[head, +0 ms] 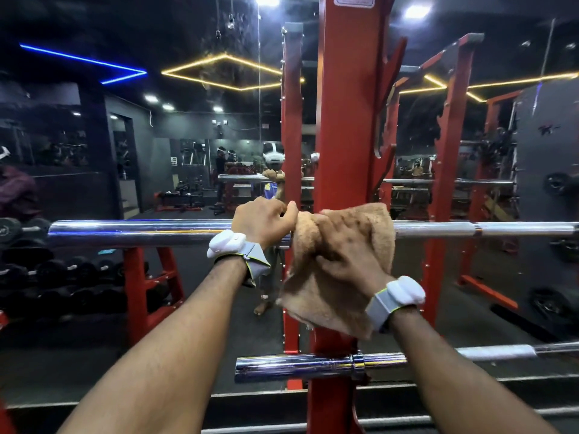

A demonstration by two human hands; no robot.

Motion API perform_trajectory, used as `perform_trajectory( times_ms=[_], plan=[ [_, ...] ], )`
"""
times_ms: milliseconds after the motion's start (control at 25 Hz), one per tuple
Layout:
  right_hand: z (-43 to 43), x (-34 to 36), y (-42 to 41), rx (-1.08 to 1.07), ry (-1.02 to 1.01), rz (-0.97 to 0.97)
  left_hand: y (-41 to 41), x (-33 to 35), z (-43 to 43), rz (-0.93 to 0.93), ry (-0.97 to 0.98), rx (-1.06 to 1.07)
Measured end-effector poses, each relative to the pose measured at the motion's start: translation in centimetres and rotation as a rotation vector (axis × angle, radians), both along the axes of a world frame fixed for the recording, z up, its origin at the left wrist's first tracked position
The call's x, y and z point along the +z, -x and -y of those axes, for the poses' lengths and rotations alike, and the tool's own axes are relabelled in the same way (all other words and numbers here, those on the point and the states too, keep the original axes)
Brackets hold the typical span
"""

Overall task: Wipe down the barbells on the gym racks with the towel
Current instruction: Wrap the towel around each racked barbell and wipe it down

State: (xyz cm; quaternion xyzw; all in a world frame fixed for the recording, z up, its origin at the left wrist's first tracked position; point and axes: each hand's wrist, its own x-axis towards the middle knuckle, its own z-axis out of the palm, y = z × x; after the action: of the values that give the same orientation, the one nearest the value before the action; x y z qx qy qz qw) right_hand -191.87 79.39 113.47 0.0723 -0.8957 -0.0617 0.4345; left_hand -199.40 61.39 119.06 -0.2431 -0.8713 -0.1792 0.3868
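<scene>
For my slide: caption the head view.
Right hand wraps tan towel round upper barbell; left hand grips the bar beside it.

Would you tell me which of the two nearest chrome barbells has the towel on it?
The upper barbell: the right hand grips the tan towel around it, and the left hand holds it alongside. The lower barbell is bare.

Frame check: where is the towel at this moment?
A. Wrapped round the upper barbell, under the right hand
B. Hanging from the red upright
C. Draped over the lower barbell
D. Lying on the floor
A: the tan towel is bunched round the upper barbell with the right hand gripping it there, the left hand holds the bar beside it, and the lower barbell is bare.
</scene>
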Motion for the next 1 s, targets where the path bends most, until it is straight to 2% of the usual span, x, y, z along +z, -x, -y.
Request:
perform_trajectory(
  times_ms=[80, 200, 360, 440, 520, 560, 720, 840, 920, 1000],
  plan=[
    [-0.1, -0.1, -0.6, -0.065, 0.052, -0.027, -0.1, 0.0, 0.0, -0.019, -0.005, 0.013],
    [4.8, -2.1, 1.0, -0.23, 0.021, -0.061, -0.1, 0.1, -0.2, -0.002, -0.019, 0.027],
    [5.8, 1.0, 1.9, -0.204, -0.04, -0.078, 0.1, 0.0, -0.5, -0.035, -0.038, 0.029],
    [4.9, 3.3, 1.9, -0.185, -0.119, 0.06, 0.3, -0.1, -0.5, -0.072, -0.052, 0.049],
    [4.2, 5.0, 2.1, -0.14, -0.053, 0.228, 0.1, -0.3, -0.6, -0.088, -0.048, 0.056],
    [4.2, 5.0, 2.1, -0.118, -0.01, 0.216, 0.2, -0.3, -0.6, -0.085, -0.049, 0.054],
    [5.4, 0.4, 1.4, -0.149, 0.033, -0.082, 0.1, -0.1, -0.3, -0.037, -0.09, 0.032],
    [3.8, -1.9, 0.7, -0.043, 0.008, -0.113, 0.0, -0.2, -0.2, -0.052, -0.091, 0.008],
    [0.6, -0.4, 0.3, 0.041, -0.025, -0.105, 0.0, -0.3, -0.2, -0.063, -0.083, 0.009],
    [-1.5, 0.9, -0.2, 0.133, 0.036, -0.087, 0.2, -0.2, -0.1, -0.057, -0.086, 0.015]
  ],
)
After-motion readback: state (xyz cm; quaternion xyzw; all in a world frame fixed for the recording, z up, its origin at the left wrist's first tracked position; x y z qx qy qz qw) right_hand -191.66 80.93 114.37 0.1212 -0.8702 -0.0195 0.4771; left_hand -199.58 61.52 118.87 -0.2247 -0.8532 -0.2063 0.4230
